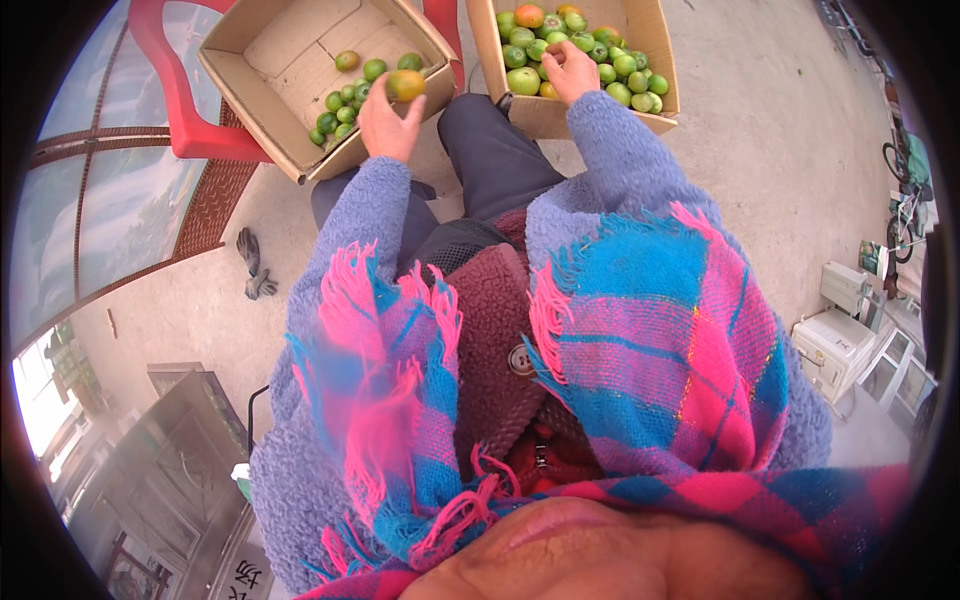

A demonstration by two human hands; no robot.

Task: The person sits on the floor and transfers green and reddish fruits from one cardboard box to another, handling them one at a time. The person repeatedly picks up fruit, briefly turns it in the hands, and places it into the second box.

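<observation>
My left hand (390,127) holds a yellow-orange tomato (406,86) between thumb and fingers, above the near right side of a cardboard box (285,52). Inside that box, several green tomatoes (345,115) lie gathered along the side nearest me. My right hand (574,73) reaches into a second cardboard box (649,37), its fingertips down among green tomatoes (523,81). Whether those fingers grip one is hidden. A few fruits there are orange-tinged, such as a reddish tomato (529,15) near the far side.
A red plastic chair (180,105) stands under and beside the left box. My knees (487,142) are close to both boxes. Dark gloves (253,262) lie on the concrete floor (765,150) at left. White appliances (832,345) and bicycles (904,202) stand at far right.
</observation>
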